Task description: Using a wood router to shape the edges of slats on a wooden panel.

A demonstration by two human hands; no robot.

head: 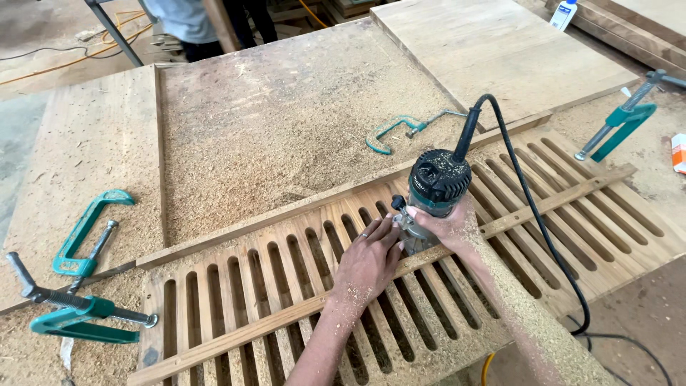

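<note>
A compact black-topped trim router (436, 189) stands upright on a slotted wooden panel (286, 286). The sawdust-covered panel lies flat, running diagonally from near left to far right.

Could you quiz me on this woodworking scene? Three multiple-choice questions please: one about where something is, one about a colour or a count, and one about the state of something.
1. Where does the trim router stand?
A. On the slotted wooden panel
B. On the floor
C. On the pale board at the top right

2. What colour are the C-clamps about the bench?
A. Red
B. Teal green
C. Yellow

3. What state is the right forearm in?
A. Wet with paint
B. Wrapped in a sleeve
C. Coated in sawdust

Answers:
1. A: the router sits on the slotted panel, with the left hand and right hand at its base.
2. B: each clamp frame in view is teal green.
3. C: pale wood dust covers the bare forearm from wrist to elbow.
</note>
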